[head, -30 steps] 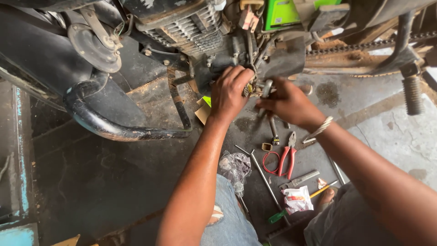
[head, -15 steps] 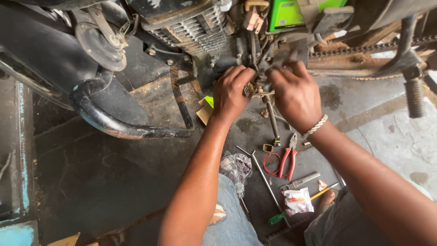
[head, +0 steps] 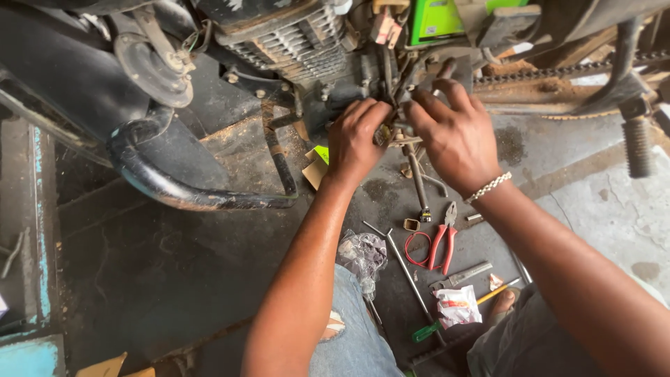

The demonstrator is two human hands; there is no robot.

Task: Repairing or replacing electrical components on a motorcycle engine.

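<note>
My left hand (head: pixel 357 141) is closed around a small brass-coloured part (head: pixel 382 135) at the lower side of a motorcycle engine (head: pixel 293 42) with cooling fins. My right hand (head: pixel 453 136), with a beaded bracelet on the wrist, presses against the same spot from the right, fingers curled over the metal fittings there. What the right fingers grip is hidden. A thin metal rod (head: pixel 417 178) hangs down just below both hands.
On the stained floor lie red-handled pliers (head: pixel 444 244), a red wire loop (head: pixel 417 250), a long metal rod (head: pixel 408 279), a green-handled screwdriver (head: pixel 426 331), a crumpled plastic bag (head: pixel 363 255) and a small packet (head: pixel 455 306). A black curved guard bar (head: pixel 181 188) sits left; chain (head: pixel 558 70) and footpeg (head: pixel 636 143) right.
The view has shifted, so the engine and hands sit lower and larger. My right hand moved up from below the fittings and now closes in against my left hand at the engine.
</note>
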